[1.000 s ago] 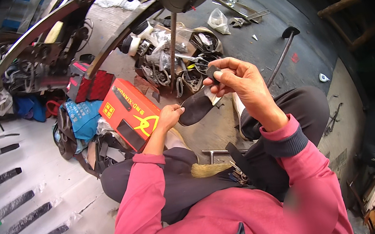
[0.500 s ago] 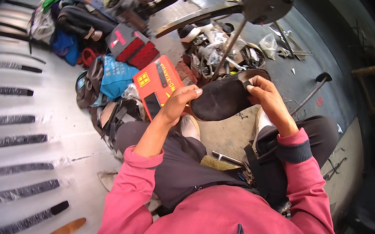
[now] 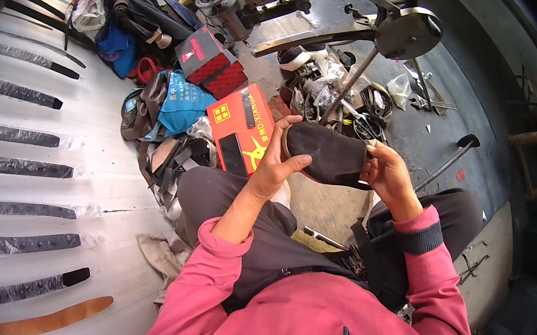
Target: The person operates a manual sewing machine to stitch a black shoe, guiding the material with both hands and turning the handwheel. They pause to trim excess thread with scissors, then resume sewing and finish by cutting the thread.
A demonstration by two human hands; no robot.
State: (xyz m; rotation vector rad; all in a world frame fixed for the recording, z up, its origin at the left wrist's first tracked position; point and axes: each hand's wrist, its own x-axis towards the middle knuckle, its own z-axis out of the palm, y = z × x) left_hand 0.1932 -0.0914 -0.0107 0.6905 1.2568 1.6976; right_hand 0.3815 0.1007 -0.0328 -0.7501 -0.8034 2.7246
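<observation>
A black shoe (image 3: 326,153) is held up between both hands above my knees, its rounded end toward the left and a thin tan edge showing there. My left hand (image 3: 275,165) grips that rounded end, the thumb on the dark surface and the fingers behind. At the opposite end, my right hand (image 3: 385,169) pinches the shoe's edge between thumb and fingers. The underside of the shoe is hidden. Beyond my left hand lies a red box (image 3: 241,113) with a black phone-like slab (image 3: 232,155) on it.
A metal hand-cranked machine (image 3: 392,26) stands ahead, its slanting rod passing behind the shoe. Scraps and bags (image 3: 329,85) litter the floor beneath. Blue bag (image 3: 185,104) and dark box (image 3: 203,54) sit left of centre. Several plastic-wrapped straps (image 3: 11,171) line the pale surface at left.
The shoe has tilted, its right end now lower. My left hand has shifted to wrap round the rounded end, and my right hand has moved down slightly. The view has shifted a little.
</observation>
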